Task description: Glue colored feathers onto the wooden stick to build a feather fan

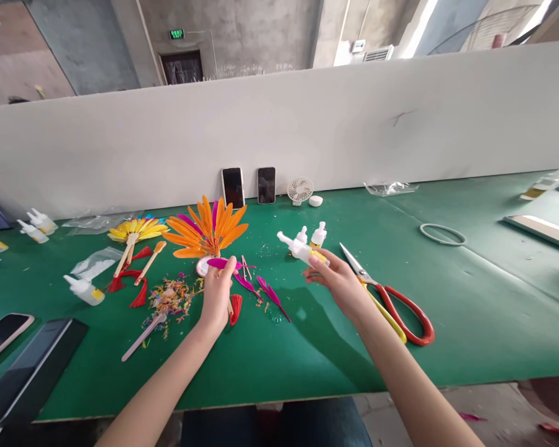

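My left hand (217, 292) pinches a magenta feather (224, 264) just in front of an orange feather fan (208, 233) that lies on the green table (470, 310). My right hand (338, 279) grips a small white glue bottle (302, 249), its nozzle pointing left toward the feather. Two more small glue bottles (311, 236) stand right behind it. Loose magenta feathers (270, 293) and a red one (235, 308) lie between my hands.
Red and yellow scissors (391, 301) lie right of my right hand. A yellow fan (135, 231), red feathers, coloured scraps (170, 298) and a glue bottle (84, 290) lie left. Two phones (249, 186) and a mini fan (300, 190) lean at the white partition. A ring (442, 234) lies right.
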A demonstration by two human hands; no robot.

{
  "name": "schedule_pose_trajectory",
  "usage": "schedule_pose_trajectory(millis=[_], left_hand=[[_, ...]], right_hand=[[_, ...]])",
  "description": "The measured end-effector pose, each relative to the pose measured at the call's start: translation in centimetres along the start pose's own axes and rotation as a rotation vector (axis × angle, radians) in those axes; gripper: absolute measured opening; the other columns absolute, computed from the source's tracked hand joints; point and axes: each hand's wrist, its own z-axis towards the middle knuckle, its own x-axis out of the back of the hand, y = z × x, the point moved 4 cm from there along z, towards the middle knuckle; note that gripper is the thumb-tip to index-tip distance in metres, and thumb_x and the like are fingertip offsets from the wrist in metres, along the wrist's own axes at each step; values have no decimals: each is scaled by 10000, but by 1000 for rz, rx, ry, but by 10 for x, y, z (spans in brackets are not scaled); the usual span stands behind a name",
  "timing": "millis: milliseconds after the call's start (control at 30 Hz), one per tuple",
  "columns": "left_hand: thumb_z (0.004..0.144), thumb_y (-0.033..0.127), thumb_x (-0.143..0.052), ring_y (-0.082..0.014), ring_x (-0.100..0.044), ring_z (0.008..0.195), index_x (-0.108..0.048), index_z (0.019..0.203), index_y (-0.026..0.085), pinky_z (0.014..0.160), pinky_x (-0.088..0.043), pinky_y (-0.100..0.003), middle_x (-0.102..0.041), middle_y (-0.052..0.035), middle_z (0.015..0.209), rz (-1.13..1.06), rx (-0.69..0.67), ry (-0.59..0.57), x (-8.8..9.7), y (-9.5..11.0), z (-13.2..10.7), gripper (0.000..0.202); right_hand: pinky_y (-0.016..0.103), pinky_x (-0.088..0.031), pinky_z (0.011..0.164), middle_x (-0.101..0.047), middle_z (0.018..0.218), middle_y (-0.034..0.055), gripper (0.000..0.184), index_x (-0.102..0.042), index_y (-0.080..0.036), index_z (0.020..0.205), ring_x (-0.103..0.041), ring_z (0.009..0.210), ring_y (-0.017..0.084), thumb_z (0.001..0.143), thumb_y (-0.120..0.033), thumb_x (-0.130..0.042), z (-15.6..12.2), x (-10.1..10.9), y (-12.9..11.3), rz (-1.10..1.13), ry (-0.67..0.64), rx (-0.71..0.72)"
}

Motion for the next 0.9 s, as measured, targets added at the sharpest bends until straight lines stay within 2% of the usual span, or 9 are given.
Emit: schedule_pose_trajectory(millis=[133, 233, 300, 433, 500, 700, 767, 900], left_hand=[[702, 512, -596, -84, -337, 492, -430, 510, 191, 471, -242, -243, -357, 41, 512, 9, -2, 13, -6, -5, 6, 409], [719, 552, -564, -82, -298, 468, -417, 490, 194, 455, -233, -244, -340, 40, 505, 6, 33, 23, -8, -12, 5, 450], [704, 570, -574, -83, -290, 462, -420, 493, 196, 443, -230, -242, -336, 41, 507, 3, 52, 19, -8, -15, 3, 457], [710, 583, -560, -86, -320, 481, -427, 499, 193, 446, -245, -234, -372, 31, 523, 1, 84, 19, -7, -20, 2, 463], [733, 581, -533, -87, -330, 490, -435, 511, 191, 456, -254, -231, -394, 26, 533, 0, 90, 31, -5, -22, 2, 459], [745, 570, -527, -88, -306, 469, -442, 516, 193, 459, -245, -237, -296, 51, 512, 39, 104, 33, -2, -29, 5, 449], [744, 573, -525, -88, -299, 473, -439, 508, 191, 457, -235, -238, -306, 47, 509, 41, 108, 34, -2, -30, 6, 457], [728, 567, -545, -82, -290, 472, -459, 523, 184, 452, -235, -237, -419, 25, 537, 34, 114, 35, -4, -30, 5, 443]], right_hand=[[272, -370, 507, -452, 521, -46, 357, -607, -197, 788, -409, 506, 104, 616, -499, -688, 11, -4, -17, 154, 54, 66], [259, -375, 500, -485, 584, -35, 326, -592, -200, 733, -398, 505, 84, 589, -459, -726, 19, -13, -22, 295, 19, 88], [256, -378, 492, -527, 640, -20, 330, -599, -201, 776, -403, 509, 80, 607, -458, -718, 20, -21, -26, 322, -23, 101], [246, -345, 457, -595, 740, -9, 337, -554, -229, 895, -406, 493, 77, 708, -502, -620, 17, -41, -36, 214, -104, 182], [246, -332, 458, -597, 740, -11, 357, -530, -236, 911, -410, 497, 82, 713, -524, -601, 16, -51, -39, 131, -146, 228], [252, -278, 478, -461, 584, -40, 340, -551, -219, 836, -409, 549, 117, 682, -515, -616, 21, -66, -39, -26, -220, 241], [254, -276, 488, -441, 573, -45, 330, -548, -210, 823, -405, 552, 118, 681, -500, -616, 22, -68, -37, -41, -218, 229], [254, -259, 484, -433, 570, -53, 300, -542, -198, 798, -356, 515, 100, 686, -468, -608, 21, -69, -33, -81, -150, 235]])
